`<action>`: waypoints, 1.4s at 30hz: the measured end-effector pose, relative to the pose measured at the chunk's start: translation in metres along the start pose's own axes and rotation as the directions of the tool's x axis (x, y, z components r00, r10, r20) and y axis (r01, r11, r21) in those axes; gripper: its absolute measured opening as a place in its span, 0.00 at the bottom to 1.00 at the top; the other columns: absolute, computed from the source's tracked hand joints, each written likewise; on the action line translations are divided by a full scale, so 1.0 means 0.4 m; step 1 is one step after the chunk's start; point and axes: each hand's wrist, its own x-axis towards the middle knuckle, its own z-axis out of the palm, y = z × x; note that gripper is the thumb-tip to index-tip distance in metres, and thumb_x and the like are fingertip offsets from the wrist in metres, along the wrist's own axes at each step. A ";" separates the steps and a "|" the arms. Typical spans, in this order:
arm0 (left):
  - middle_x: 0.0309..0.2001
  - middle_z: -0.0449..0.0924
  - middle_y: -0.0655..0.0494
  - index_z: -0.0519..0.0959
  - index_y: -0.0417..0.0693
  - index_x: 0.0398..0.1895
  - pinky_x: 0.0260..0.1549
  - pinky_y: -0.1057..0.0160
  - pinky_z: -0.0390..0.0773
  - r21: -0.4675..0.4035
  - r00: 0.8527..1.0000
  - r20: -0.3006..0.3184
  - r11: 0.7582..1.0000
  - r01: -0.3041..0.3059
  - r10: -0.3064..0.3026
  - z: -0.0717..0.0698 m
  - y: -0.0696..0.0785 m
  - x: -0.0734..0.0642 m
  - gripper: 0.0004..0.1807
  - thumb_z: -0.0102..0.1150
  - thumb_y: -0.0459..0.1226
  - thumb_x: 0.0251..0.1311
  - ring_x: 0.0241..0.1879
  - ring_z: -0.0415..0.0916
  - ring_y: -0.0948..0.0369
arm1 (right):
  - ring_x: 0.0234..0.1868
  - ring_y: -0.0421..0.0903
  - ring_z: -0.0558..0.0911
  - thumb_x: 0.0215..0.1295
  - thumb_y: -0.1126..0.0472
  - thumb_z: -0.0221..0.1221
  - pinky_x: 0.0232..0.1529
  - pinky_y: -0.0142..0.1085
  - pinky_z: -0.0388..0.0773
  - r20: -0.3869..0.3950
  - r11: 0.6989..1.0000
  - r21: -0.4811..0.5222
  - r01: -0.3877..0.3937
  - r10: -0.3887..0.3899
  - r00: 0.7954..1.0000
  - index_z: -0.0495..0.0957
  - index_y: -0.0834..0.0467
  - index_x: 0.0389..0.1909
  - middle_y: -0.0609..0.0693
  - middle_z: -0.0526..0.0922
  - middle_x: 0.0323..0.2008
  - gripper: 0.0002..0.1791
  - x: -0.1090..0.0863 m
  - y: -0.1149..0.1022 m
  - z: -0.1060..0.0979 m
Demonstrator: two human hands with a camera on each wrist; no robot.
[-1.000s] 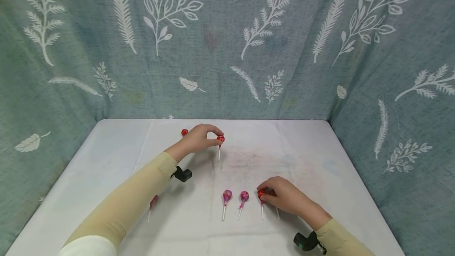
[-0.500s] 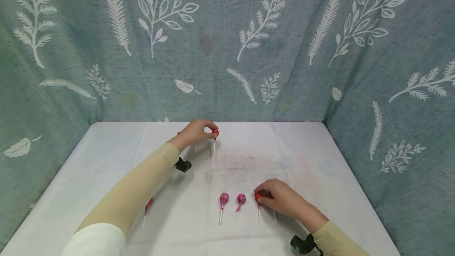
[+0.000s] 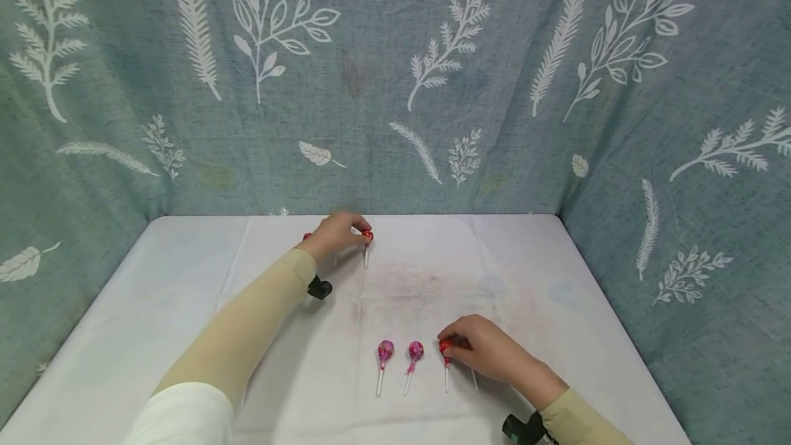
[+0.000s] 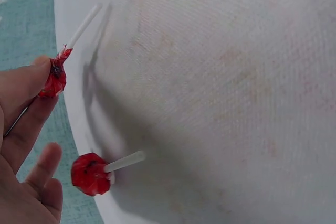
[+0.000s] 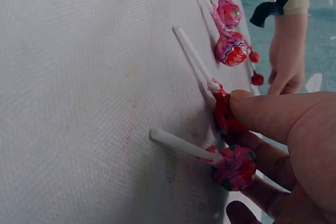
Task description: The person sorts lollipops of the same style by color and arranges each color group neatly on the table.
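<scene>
Near the far table edge, my left hand point(image 3: 336, 233) pinches a red-wrapped lollipop point(image 4: 52, 80) by its head between thumb and finger. A second red lollipop point(image 4: 90, 174) lies beside that hand, below the held one in the left wrist view. My right hand point(image 3: 485, 345) is at the near right, thumb and fingertips pinching the head of another red lollipop point(image 5: 226, 114) close over the table. Under the same hand is a pink-and-green lollipop point(image 5: 233, 167), its head against the fingers; only its stick shows in the head view.
Two pink lollipops, one point(image 3: 385, 351) and another point(image 3: 415, 351), lie left of the right hand. A red lollipop head point(image 3: 307, 235) peeks out behind the left hand. The white-covered table point(image 3: 531, 273) is bounded by a leaf-patterned curtain point(image 3: 371, 88).
My left hand has moved the red lollipop slightly toward the far table edge. The left forearm now mostly covers a lollipop that showed beside it. My right hand stays in place.
</scene>
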 end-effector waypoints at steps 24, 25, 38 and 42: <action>0.49 0.83 0.59 0.84 0.56 0.52 0.59 0.41 0.62 -0.007 0.998 -0.019 0.998 0.063 -0.063 0.028 -0.015 0.013 0.17 0.67 0.48 0.62 0.55 0.74 0.53 | 0.37 0.37 0.76 0.65 0.60 0.66 0.39 0.34 0.75 0.026 0.997 -0.074 0.020 -0.018 1.000 0.85 0.52 0.48 0.37 0.82 0.41 0.12 0.016 -0.008 -0.023; 0.49 0.83 0.59 0.84 0.56 0.52 0.59 0.41 0.62 -0.007 0.998 -0.018 0.998 0.066 -0.066 0.029 -0.013 0.014 0.17 0.67 0.48 0.62 0.55 0.74 0.53 | 0.39 0.38 0.76 0.65 0.60 0.66 0.40 0.35 0.75 0.022 0.997 -0.079 0.017 -0.016 1.000 0.85 0.52 0.48 0.37 0.83 0.41 0.12 0.017 -0.010 -0.026; 0.50 0.82 0.58 0.83 0.55 0.53 0.59 0.40 0.62 -0.003 0.997 -0.011 0.997 0.071 -0.071 0.026 -0.011 0.011 0.18 0.67 0.47 0.62 0.55 0.74 0.53 | 0.52 0.46 0.80 0.66 0.61 0.65 0.51 0.43 0.77 -0.100 0.991 -0.125 -0.045 0.032 0.994 0.84 0.56 0.51 0.43 0.84 0.46 0.14 0.066 -0.022 -0.116; 0.49 0.83 0.59 0.84 0.55 0.52 0.57 0.41 0.62 0.007 0.998 -0.013 0.998 0.065 -0.064 0.024 -0.002 0.006 0.17 0.68 0.47 0.61 0.54 0.75 0.53 | 0.51 0.46 0.80 0.65 0.60 0.66 0.52 0.44 0.77 -0.143 0.988 -0.125 -0.090 0.072 0.987 0.84 0.56 0.50 0.42 0.84 0.45 0.13 0.079 -0.009 -0.134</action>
